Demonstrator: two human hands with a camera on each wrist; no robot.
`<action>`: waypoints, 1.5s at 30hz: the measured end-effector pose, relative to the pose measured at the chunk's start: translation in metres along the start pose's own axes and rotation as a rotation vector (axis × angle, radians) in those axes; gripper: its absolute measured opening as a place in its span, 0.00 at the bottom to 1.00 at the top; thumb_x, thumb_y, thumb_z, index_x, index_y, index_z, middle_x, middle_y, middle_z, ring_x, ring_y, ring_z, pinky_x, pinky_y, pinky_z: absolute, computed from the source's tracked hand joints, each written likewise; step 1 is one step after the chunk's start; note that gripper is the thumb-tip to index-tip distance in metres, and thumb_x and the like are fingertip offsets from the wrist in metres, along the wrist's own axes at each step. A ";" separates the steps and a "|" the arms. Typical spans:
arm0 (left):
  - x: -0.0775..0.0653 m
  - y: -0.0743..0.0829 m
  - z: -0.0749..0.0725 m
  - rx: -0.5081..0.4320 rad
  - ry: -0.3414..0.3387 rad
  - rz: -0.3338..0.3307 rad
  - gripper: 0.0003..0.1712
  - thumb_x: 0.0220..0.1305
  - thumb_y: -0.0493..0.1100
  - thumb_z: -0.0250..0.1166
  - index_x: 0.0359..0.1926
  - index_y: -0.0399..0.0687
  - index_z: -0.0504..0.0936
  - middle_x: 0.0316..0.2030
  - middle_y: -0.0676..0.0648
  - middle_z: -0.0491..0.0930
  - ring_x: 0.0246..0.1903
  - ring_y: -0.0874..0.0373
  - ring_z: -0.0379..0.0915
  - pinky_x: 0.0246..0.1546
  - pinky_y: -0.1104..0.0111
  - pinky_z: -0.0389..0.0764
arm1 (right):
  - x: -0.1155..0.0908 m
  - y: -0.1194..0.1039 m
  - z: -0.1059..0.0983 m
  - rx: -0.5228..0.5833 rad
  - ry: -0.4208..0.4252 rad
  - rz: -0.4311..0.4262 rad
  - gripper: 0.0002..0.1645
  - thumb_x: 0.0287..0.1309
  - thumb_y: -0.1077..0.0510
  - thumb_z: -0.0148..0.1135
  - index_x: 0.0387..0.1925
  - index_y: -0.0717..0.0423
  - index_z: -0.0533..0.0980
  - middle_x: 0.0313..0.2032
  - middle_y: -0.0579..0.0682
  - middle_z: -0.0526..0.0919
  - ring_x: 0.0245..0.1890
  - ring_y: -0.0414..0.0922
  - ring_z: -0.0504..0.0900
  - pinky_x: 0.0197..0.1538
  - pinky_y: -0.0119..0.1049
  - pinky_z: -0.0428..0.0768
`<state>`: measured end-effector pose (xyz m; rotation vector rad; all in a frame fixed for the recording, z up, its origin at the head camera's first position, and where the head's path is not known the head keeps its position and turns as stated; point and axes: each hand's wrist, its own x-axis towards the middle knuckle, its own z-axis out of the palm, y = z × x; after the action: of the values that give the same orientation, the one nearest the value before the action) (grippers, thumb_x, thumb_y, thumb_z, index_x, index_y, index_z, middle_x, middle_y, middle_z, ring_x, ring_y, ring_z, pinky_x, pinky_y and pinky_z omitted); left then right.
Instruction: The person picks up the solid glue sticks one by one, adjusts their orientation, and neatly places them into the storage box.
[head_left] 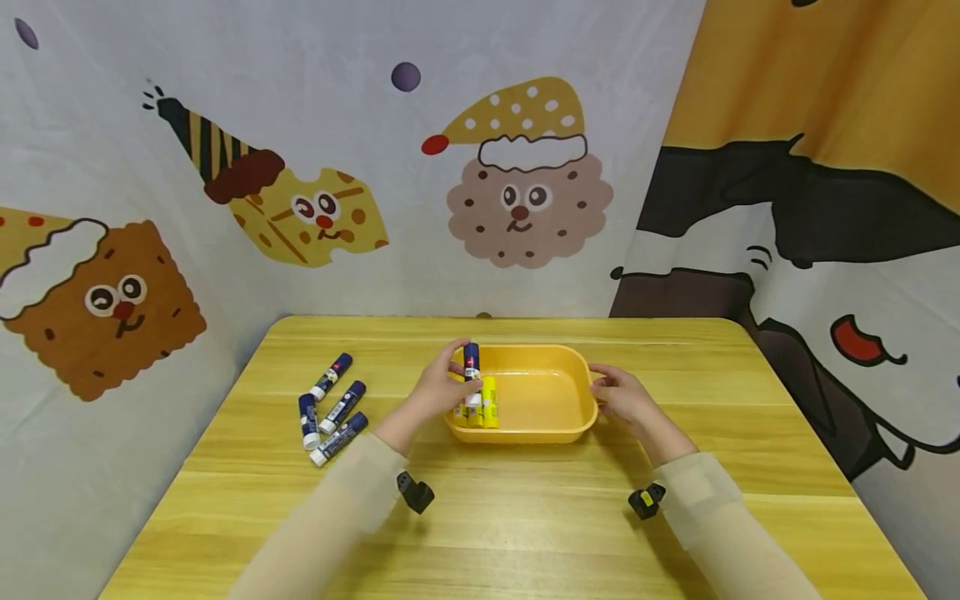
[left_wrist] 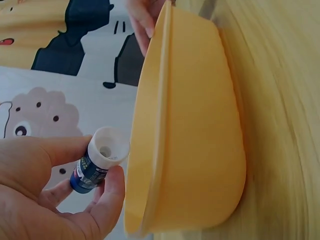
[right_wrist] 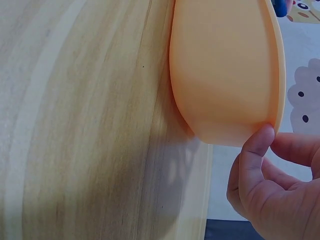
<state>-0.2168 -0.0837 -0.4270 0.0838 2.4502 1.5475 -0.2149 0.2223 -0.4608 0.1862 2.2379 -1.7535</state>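
My left hand [head_left: 437, 389] pinches a dark blue glue stick [head_left: 471, 367] with a white end between thumb and fingers. It is over the left part of a yellow-orange plastic basin [head_left: 543, 436]. The left wrist view shows the white end of this glue stick [left_wrist: 108, 145] facing the camera, beside the basin's rim [left_wrist: 162, 100]. Yellow glue sticks [head_left: 490, 402] lie side by side in the basin's left end, partly hidden by the held one. At the basin's right end my right hand [head_left: 624, 395] grips the rim, its thumb [right_wrist: 258, 142] against the outer wall.
Several blue glue sticks with white ends [head_left: 342, 407] lie loosely grouped on the wooden table [head_left: 495, 517], left of the basin. Behind the table hangs a white cloth [head_left: 420, 250] with cartoon prints, and an orange and black patterned one [head_left: 825, 192] is at the right.
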 end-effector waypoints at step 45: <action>0.033 0.029 0.137 0.145 -0.039 -0.058 0.44 0.50 0.45 0.74 0.67 0.57 0.64 0.56 0.39 0.71 0.46 0.53 0.71 0.46 0.63 0.76 | -0.003 -0.004 0.000 -0.031 0.005 -0.004 0.31 0.67 0.66 0.48 0.69 0.63 0.56 0.42 0.55 0.70 0.37 0.46 0.76 0.35 0.32 0.79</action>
<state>-0.2191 0.0552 -0.4628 0.0675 2.5078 1.3314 -0.2127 0.2212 -0.4564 0.1798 2.2690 -1.7209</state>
